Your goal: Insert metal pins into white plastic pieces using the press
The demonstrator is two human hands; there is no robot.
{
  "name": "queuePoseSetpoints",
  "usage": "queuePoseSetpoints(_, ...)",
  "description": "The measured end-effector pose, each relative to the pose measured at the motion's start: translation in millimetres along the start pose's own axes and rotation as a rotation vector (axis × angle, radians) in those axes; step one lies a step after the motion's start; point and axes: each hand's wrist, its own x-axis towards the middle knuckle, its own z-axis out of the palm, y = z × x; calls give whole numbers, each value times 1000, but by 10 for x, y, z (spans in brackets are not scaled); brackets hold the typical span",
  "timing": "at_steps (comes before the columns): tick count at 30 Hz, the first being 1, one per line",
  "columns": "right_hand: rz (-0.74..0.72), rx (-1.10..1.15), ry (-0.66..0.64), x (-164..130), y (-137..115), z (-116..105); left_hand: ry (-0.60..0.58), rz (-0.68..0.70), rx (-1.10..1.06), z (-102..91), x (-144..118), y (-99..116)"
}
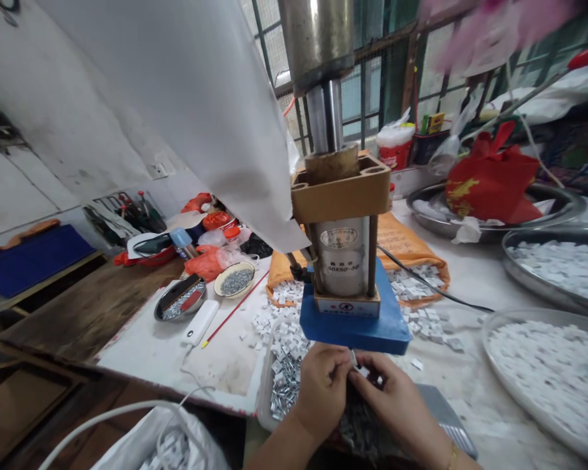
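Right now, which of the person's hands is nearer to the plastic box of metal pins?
The left. The left hand is just right of the plastic box in the picture; the right hand is farther right, beyond the left.

Bkgd: scuffed off-white wall (108, 98) on pic's L, w/ pale bluish lower band (76, 223) & small elec. outlet (158, 170). Window (370, 91) across back, dk. green frames, wire mesh (270, 46); daylight thru panes. Table (232, 375) has stained white cover; brown wooden worktop (112, 303) adjoins L, wood-framed furniture (24, 395) in lower L corner, dim there.
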Motion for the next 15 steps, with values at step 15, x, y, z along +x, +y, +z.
queuePoseSetpoints(15,-414,-838,-16,-657,825,-652,-48,58,157,56,-37,-26)
